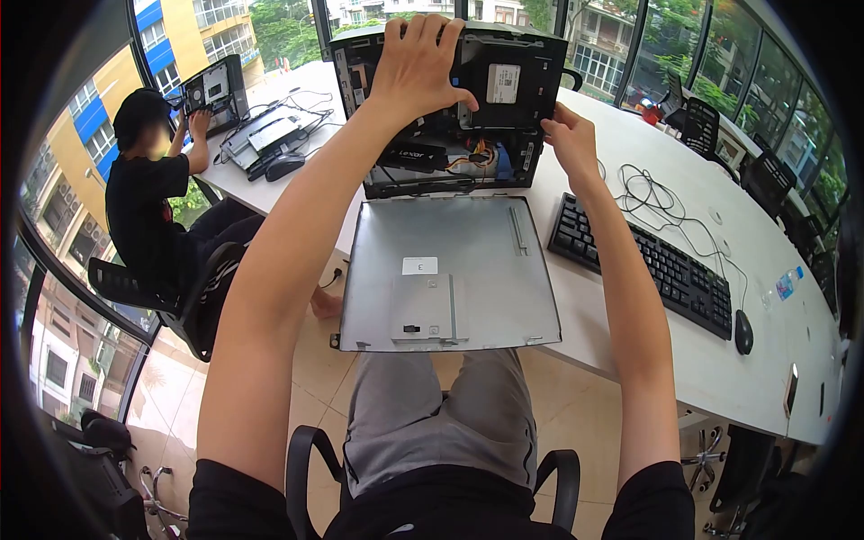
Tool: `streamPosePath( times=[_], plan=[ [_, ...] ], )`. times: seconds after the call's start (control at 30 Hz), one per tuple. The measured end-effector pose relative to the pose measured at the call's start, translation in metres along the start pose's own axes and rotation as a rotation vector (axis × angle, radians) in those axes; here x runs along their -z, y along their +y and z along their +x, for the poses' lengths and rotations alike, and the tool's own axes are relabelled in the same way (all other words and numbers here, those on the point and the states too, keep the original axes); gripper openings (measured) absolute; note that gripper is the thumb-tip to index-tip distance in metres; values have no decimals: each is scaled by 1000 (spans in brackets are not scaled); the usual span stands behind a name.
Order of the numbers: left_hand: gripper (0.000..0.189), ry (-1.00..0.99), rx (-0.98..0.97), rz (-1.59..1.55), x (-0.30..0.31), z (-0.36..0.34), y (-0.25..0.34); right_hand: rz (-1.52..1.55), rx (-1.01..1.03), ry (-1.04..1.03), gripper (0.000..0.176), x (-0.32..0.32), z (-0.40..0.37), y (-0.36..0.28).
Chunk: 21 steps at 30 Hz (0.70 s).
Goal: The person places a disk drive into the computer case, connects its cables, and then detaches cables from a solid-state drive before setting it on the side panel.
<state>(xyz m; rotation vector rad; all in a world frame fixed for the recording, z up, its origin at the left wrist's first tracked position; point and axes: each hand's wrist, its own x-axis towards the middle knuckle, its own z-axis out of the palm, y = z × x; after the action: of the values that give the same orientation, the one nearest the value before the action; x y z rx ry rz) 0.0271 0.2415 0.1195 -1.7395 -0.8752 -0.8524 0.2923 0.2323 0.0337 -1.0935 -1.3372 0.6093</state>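
An opened desktop computer case point(544, 76) stands at the table's edge in front of me, its inside facing me. My left hand point(417, 72) is hooked over its top edge, the thumb lying against a black drive bracket point(490, 101) with a white label. At the case's right edge my right hand point(572, 144) has its fingers closed around the side. Low inside the case are a black Lexar drive point(416, 157) and coloured cables point(486, 160). A grey metal side panel point(495, 270) lies just below the case, reaching past the table edge above my lap.
A black keyboard point(670, 270) with a loose cable and a mouse point(743, 333) lie to the right, near a water bottle point(786, 284). On the left, a seated person point(148, 193) handles another opened computer point(216, 93); parts and a mouse point(284, 167) lie nearby.
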Motion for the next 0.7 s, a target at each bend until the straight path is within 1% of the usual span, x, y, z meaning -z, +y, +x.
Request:
streamPosePath(
  times=[0.03, 0.1, 0.17, 0.2, 0.23, 0.3, 0.33, 0.43, 0.5, 0.57, 0.6, 0.67, 0.7],
  plan=[
    [104, 32, -10, -33, 0, -3, 0, -6, 21, 23, 41, -1, -2, -2],
    [91, 102, -28, -116, 4, -4, 0, -76, 126, 132, 40, -3, 7, 9],
    [77, 160, -47, -222, 28, -17, 8, -131, 217, 216, 38, 1, 13, 14],
    [58, 182, -61, -296, 45, -26, 14, -149, 258, 247, 38, 5, 14, 8],
    [56, 99, -95, -339, 51, -39, 14, -167, 293, 277, 37, 7, 12, 0],
    [51, -82, -158, -430, 60, -72, 13, -153, 382, 341, 30, 5, 0, -22],
    [45, -194, -133, -470, 65, -86, 16, -131, 396, 299, 30, 3, -6, -29],
    [43, -277, -159, -359, 59, -121, 16, -102, 457, 131, 25, -17, -33, -47],
    [43, -337, -135, -305, 50, -135, 13, -305, 707, -45, 17, -27, -47, -48],
    [43, -386, -133, -256, 42, -143, 11, -511, 940, -123, 16, -43, -62, -42],
    [37, -357, -122, -246, 37, -147, 12, -599, 987, -142, 17, -48, -66, -36],
    [33, -336, -142, -220, 26, -154, 11, -776, 1082, -180, 20, -59, -71, -23],
    [31, -325, -149, -206, 26, -154, 12, -806, 1079, -195, 21, -63, -73, -18]
  ],
)
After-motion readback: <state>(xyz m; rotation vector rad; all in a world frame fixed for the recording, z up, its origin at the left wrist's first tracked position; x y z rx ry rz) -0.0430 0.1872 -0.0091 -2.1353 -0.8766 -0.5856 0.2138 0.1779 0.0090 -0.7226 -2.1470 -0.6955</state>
